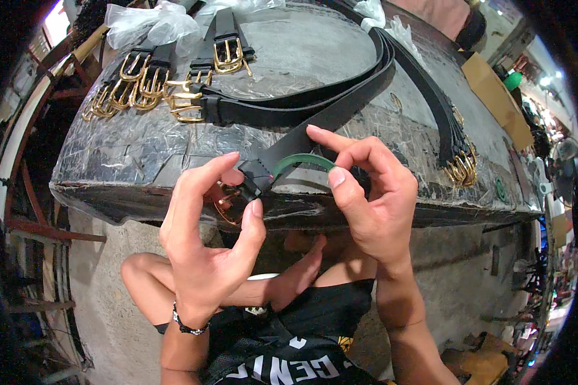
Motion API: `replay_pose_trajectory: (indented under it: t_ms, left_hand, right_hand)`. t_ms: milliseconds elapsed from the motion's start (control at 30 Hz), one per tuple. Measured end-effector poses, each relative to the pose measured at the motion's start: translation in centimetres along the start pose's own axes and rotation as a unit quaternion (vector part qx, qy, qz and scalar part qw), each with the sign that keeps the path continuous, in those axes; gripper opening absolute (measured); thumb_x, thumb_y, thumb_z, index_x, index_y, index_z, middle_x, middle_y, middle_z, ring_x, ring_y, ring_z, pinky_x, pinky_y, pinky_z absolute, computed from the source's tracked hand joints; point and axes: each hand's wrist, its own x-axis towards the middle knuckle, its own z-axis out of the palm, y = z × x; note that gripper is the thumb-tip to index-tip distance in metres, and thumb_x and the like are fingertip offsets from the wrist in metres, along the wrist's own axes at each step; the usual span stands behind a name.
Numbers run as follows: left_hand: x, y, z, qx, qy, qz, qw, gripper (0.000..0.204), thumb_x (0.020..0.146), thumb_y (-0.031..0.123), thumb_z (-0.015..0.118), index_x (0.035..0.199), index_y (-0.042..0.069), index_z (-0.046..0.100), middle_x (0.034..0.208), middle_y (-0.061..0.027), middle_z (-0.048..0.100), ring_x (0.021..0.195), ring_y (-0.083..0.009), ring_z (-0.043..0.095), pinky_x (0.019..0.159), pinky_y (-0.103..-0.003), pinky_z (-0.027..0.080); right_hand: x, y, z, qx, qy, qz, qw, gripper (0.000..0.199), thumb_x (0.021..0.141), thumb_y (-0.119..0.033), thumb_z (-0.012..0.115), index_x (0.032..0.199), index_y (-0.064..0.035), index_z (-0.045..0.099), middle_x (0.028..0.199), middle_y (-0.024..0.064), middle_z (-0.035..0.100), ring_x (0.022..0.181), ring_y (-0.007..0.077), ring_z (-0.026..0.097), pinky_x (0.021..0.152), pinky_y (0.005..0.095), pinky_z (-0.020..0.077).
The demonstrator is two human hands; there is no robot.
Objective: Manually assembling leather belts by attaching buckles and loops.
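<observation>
My left hand [202, 234] is closed on the buckle end of a black belt [257, 174], thumb and fingers on either side of it. The gold buckle [227, 215] hangs partly hidden under the fingers, over the table's near edge. The belt's strap runs up and to the right across the table. Between thumb and fingers, my right hand [382, 202] pinches one end of a thin green strip [302, 159]. This strip arches over to the belt beside the buckle; whether it passes through the belt, I cannot tell.
Several black belts [270, 106] with gold buckles lie on the plastic-wrapped table [308, 48]. Buckle bundles [135, 83] sit at the left, another bundle [461, 168] at the right. Clear plastic [154, 24] wraps some belts. Near the right edge lies a green coil [500, 189], with cardboard [496, 99] behind.
</observation>
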Motion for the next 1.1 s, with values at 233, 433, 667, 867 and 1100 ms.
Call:
replay_pose_trajectory:
  t_ms: [233, 433, 667, 867, 1100]
  left_hand:
    - [0.0, 0.2, 0.1, -0.011, 0.002, 0.0, 1.0, 0.05, 0.078, -0.002, 0.078, 0.127, 0.0, 0.068, 0.1, -0.0108, 0.068, 0.083, -0.0197, 0.062, 0.074, -0.031, 0.051]
    - [0.1, 0.5, 0.4, 0.067, 0.0, 0.038, 0.997, 0.042, 0.078, 0.001, 0.085, 0.118, 0.004, 0.073, 0.107, -0.0121, 0.067, 0.085, -0.0234, 0.065, 0.074, -0.033, 0.054]
    - [-0.3, 0.3, -0.3, 0.032, 0.041, 0.027, 0.998, 0.015, 0.087, -0.006, 0.078, 0.1, -0.001, 0.078, 0.108, -0.0165, 0.073, 0.084, -0.0231, 0.072, 0.076, -0.031, 0.056]
    - [-1.2, -0.1, 0.3, -0.072, 0.081, -0.047, 0.993, 0.004, 0.093, -0.005, 0.071, 0.097, -0.005, 0.072, 0.104, -0.0182, 0.076, 0.09, -0.0236, 0.073, 0.08, -0.032, 0.057]
    - [-1.5, -0.2, 0.5, -0.1, 0.097, -0.092, 0.986, 0.007, 0.097, -0.004, 0.068, 0.103, -0.005, 0.071, 0.104, -0.0158, 0.076, 0.091, -0.0199, 0.072, 0.081, -0.03, 0.056]
  right_hand:
    - [0.0, -0.1, -0.1, 0.014, 0.004, 0.008, 1.0, 0.011, 0.097, -0.008, 0.063, 0.097, 0.0017, 0.058, 0.128, 0.0329, 0.07, 0.119, 0.0229, 0.067, 0.104, 0.033, 0.0479]
    - [0.2, -0.6, 1.0, 0.105, 0.035, 0.009, 0.994, 0.012, 0.099, -0.011, 0.059, 0.102, -0.0015, 0.053, 0.129, 0.0345, 0.069, 0.112, 0.0221, 0.069, 0.103, 0.0337, 0.0511]
    - [-0.1, -1.6, 2.0, 0.127, 0.02, -0.002, 0.992, 0.013, 0.099, -0.01, 0.059, 0.101, 0.0014, 0.052, 0.127, 0.0363, 0.068, 0.117, 0.0301, 0.07, 0.106, 0.0409, 0.053]
    - [-0.2, 0.6, 3.6, 0.076, 0.05, -0.067, 0.994, 0.02, 0.088, -0.006, 0.067, 0.105, 0.0038, 0.071, 0.113, 0.0175, 0.079, 0.08, 0.0182, 0.072, 0.075, 0.031, 0.0576]
    - [-0.6, 0.7, 4.0, 0.104, 0.073, -0.058, 0.99, 0.014, 0.09, -0.006, 0.068, 0.099, 0.0027, 0.066, 0.115, 0.0184, 0.078, 0.086, 0.0195, 0.076, 0.075, 0.0308, 0.059]
